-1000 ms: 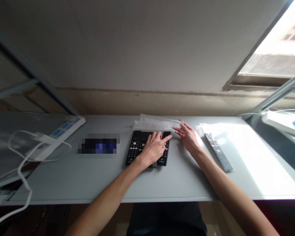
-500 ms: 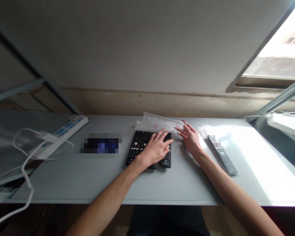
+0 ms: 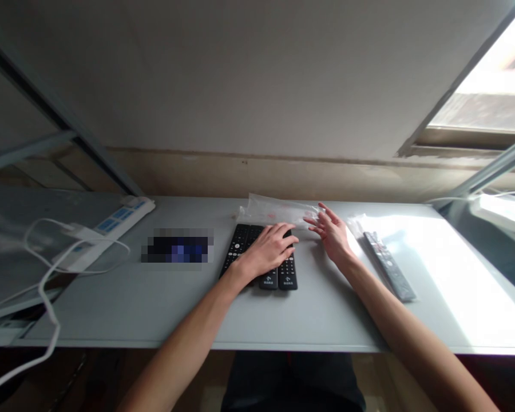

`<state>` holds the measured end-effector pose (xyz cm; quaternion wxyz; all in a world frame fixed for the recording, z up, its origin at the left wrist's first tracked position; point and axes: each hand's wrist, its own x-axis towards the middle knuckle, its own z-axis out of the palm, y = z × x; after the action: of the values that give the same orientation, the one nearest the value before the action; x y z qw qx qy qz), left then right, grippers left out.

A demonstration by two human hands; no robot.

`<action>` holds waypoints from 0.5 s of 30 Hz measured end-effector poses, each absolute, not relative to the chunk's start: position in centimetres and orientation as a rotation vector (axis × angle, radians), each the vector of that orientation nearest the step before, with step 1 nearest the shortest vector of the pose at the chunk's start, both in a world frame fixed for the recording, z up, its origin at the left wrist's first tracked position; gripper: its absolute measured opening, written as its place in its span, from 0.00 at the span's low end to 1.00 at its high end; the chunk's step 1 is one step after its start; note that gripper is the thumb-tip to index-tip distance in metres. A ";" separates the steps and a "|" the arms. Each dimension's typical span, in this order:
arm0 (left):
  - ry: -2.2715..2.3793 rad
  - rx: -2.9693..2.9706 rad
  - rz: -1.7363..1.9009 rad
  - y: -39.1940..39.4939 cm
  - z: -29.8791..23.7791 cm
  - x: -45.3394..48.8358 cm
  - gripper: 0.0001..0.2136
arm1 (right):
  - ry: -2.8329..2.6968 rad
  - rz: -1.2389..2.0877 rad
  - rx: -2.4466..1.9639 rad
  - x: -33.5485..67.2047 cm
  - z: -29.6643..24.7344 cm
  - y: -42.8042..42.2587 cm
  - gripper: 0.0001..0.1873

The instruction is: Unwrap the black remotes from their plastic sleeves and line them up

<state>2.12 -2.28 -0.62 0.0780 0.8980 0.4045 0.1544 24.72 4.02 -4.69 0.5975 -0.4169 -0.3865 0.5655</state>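
Note:
Several black remote controls (image 3: 288, 276) lie side by side on the grey desk (image 3: 317, 320). My left hand (image 3: 268, 249) rests across them, fingers stretched out and tips over the rightmost remote; it hides much of their middle part. To the right of the row, my right hand (image 3: 332, 234) is open with fingers spread, and nothing shows in its grasp. Clear plastic sleeves (image 3: 278, 212) lie behind the remotes, close to my right fingertips. Farther right, another remote control (image 3: 388, 266) lies slanted in a clear plastic sleeve.
A white power strip (image 3: 111, 232) with blue sockets sits at the left, with a looping white cable (image 3: 47, 303) hanging past the desk edge. A dark blurred-out object (image 3: 178, 250) lies left of the remotes. Wall behind, bright window at right.
My left hand has shifted slightly left over the remotes, and the gap beside the rightmost remote has narrowed. My right hand stays nearly in place, its fingers still spread.

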 end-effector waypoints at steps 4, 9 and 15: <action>1.348 2.712 0.660 -1.4 -0.7 1.1 0.14 | -1.049 1.187 -1.111 24.2 -4.5 4.6 0.36; 1.557 2.623 0.519 -0.1 -1.7 -1.2 0.22 | -1.369 0.858 -1.254 23.8 -3.5 6.2 0.26; 1.611 2.449 0.438 0.4 -1.8 -3.0 0.27 | -1.546 0.785 -1.255 23.5 -3.1 8.3 0.26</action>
<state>-2.99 0.43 -1.84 0.0890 0.8230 0.5414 0.1471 23.52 8.29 -3.08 0.4798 -0.5144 -0.6338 0.3218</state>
